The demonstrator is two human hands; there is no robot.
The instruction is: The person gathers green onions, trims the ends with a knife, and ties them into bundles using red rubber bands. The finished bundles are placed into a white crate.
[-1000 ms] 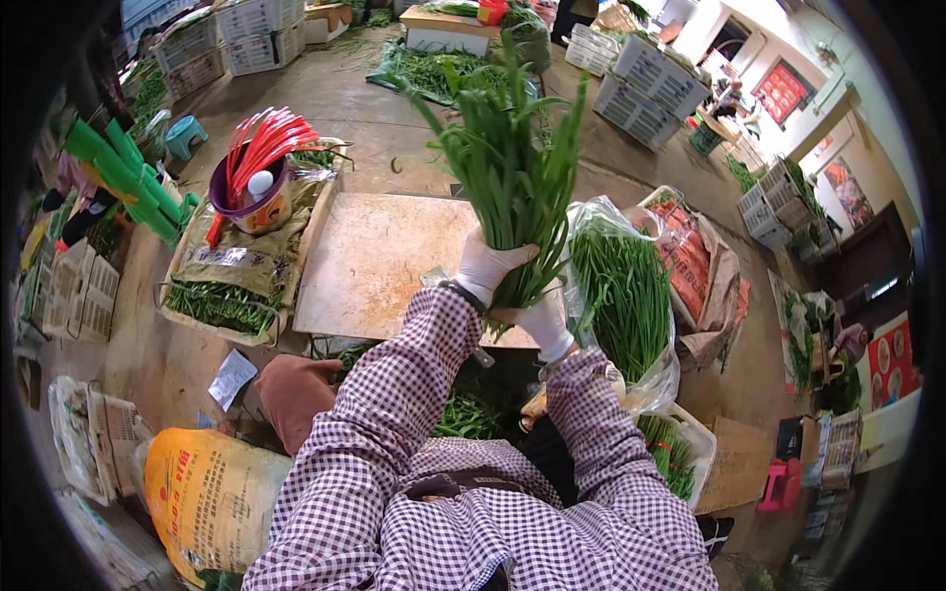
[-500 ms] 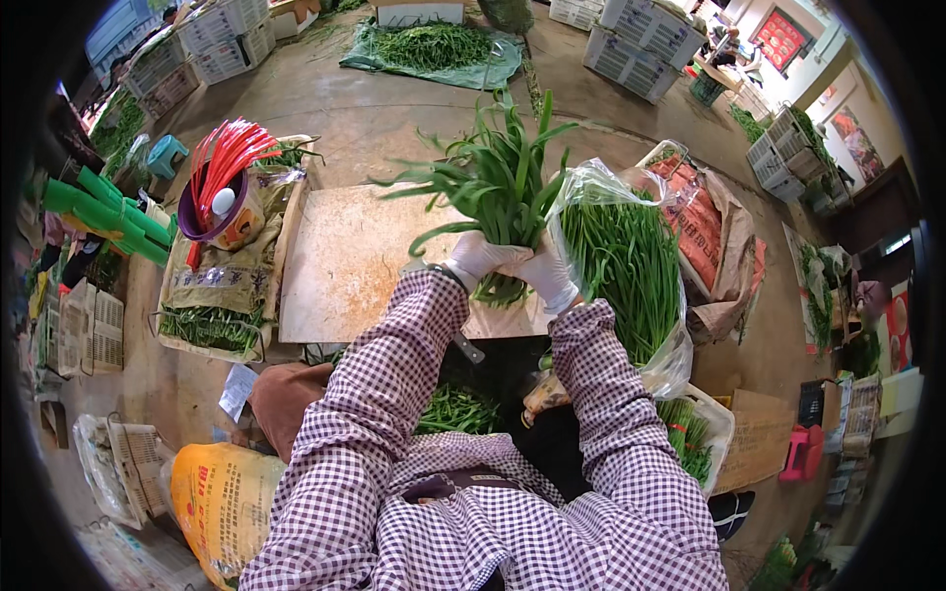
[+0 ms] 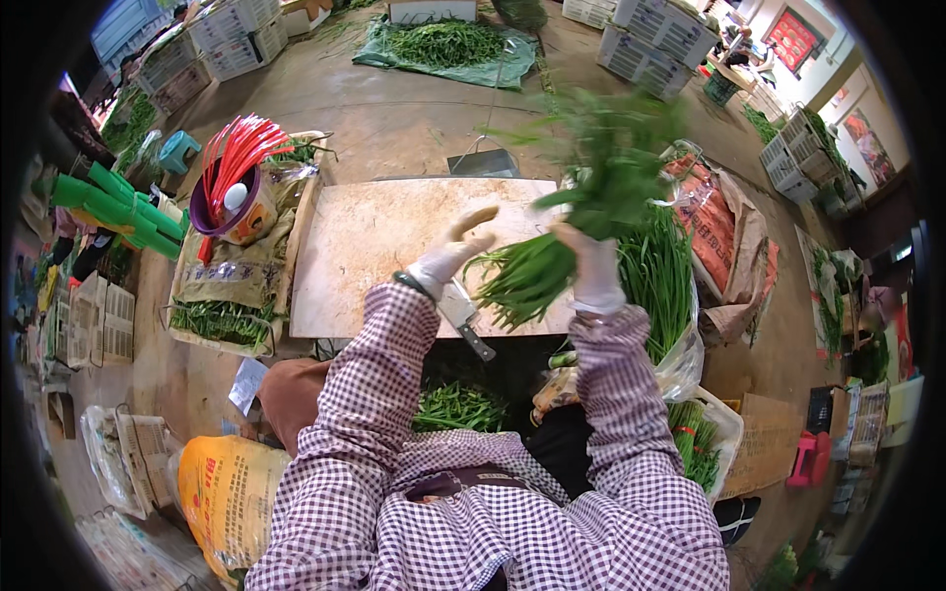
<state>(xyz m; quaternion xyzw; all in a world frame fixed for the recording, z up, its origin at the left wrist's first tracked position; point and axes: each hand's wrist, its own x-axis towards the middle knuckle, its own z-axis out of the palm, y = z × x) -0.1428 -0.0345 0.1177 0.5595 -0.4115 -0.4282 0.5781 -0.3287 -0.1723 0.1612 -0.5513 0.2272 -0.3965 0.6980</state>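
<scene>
My right hand (image 3: 594, 268), in a pale glove, is closed around the middle of a bunch of garlic chives (image 3: 532, 281). The leafy upper end is smeared by motion; the lower ends fan out to the left above the board. Beside it, my left hand (image 3: 448, 258) is empty, gloved, with thumb and fingers apart. Below the hands, a knife (image 3: 463, 317) lies at the near edge of the pale board (image 3: 365, 246), its dark handle sticking out past the edge. More long chives (image 3: 658, 281) fill a clear plastic bag just right of my right hand.
A crate at left carries a purple bucket (image 3: 235, 212) with red ties (image 3: 241, 148). Cut greens (image 3: 458, 409) lie under the board's near edge. Right of the bag are orange sacks (image 3: 705, 217); a yellow sack (image 3: 222, 492) sits at lower left. A green heap (image 3: 443, 44) lies beyond.
The bunch has swung up and right in my right hand, blurring. My left hand has let go and moved left, fingers opening. The knife's blade and a dark pan behind the board now show.
</scene>
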